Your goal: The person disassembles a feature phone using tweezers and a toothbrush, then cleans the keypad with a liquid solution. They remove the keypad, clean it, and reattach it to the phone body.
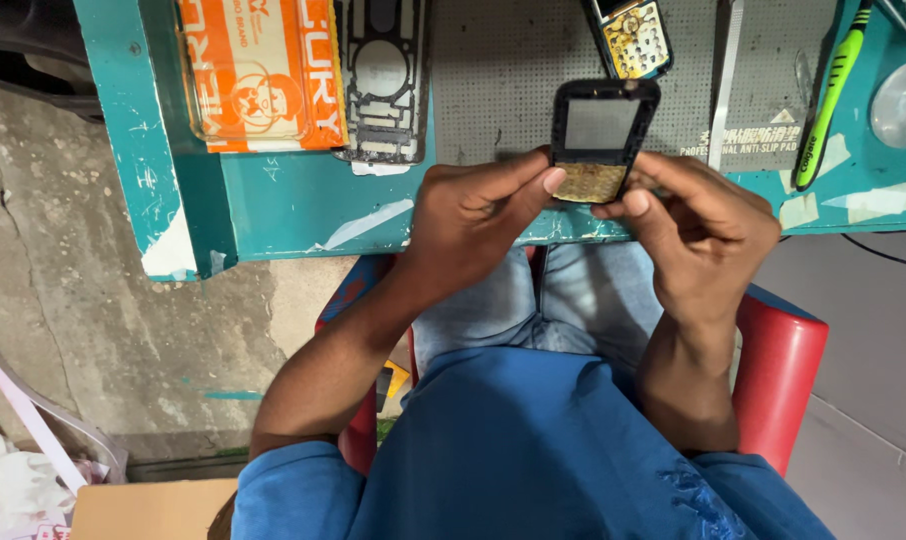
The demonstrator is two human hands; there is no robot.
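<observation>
Head view: both hands' fingers [553,181] grip black keypad phone [601,140], gold contacts exposed

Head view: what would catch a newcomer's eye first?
Both hands, left hand and right hand, hold a stripped phone with its gold keypad contacts bare, at the edge of a teal bench. An orange box lies top left, a green toothbrush top right.
</observation>
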